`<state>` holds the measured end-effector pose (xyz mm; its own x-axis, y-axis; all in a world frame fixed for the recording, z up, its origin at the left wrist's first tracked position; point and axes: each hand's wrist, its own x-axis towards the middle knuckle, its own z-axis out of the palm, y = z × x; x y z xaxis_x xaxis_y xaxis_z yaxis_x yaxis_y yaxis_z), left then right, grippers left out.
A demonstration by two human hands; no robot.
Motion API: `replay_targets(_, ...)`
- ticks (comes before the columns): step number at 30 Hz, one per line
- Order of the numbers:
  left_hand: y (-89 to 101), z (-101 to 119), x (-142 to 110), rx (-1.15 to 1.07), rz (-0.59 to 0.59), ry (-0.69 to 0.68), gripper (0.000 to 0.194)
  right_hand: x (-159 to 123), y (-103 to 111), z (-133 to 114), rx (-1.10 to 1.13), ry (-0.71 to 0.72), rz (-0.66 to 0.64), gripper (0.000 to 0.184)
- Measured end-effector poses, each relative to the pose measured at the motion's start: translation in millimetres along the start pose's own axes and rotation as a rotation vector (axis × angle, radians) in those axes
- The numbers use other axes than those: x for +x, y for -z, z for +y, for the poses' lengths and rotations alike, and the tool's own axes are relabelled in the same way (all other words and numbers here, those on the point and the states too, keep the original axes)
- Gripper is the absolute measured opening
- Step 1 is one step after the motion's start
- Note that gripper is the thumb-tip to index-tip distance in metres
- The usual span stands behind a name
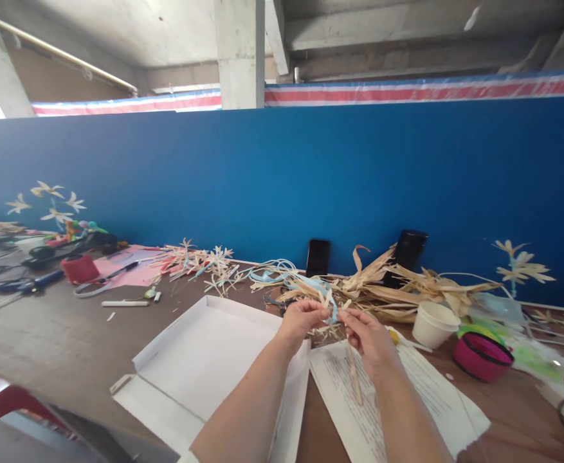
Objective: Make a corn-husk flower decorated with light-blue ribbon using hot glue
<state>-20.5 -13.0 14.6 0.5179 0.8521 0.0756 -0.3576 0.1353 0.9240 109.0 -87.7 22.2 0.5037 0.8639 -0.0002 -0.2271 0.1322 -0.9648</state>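
Note:
My left hand (301, 323) is closed in a pinch on a light blue strip (332, 311), with pale husk pieces (327, 298) beside the fingertips. Close on its right, my right hand (366, 334) is also pinched shut, gripping a narrow dry husk strip (354, 376) that hangs below the fingers. Exactly how strip and husk join is hidden by the fingertips. Under the right hand lies a printed paper sheet (431, 389). A white open box (214, 360) is under and left of the left forearm. Dry corn husks (426, 289) are heaped behind the hands.
Right of the hands stand a paper cup (435, 325) and a magenta bowl (483, 357). Two dark phones (318, 257) lean on the blue partition (262, 180). Husk flowers (523, 267) rise at both sides. A red tape roll (79, 269) and pink paper (127, 267) lie left.

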Motion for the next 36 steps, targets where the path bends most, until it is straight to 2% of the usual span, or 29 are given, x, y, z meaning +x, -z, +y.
replay_targets(18, -8.8, 1, -2, 0.054, 0.034, -0.069, 0.032, -2, -4, 1, -0.012, 0.069, -0.012, 0.028)
replay_targets(36, -11.5, -2, -5, 0.16, 0.03, -0.14, 0.027, -1, -3, 3, 0.012, 0.018, -0.008, 0.021)
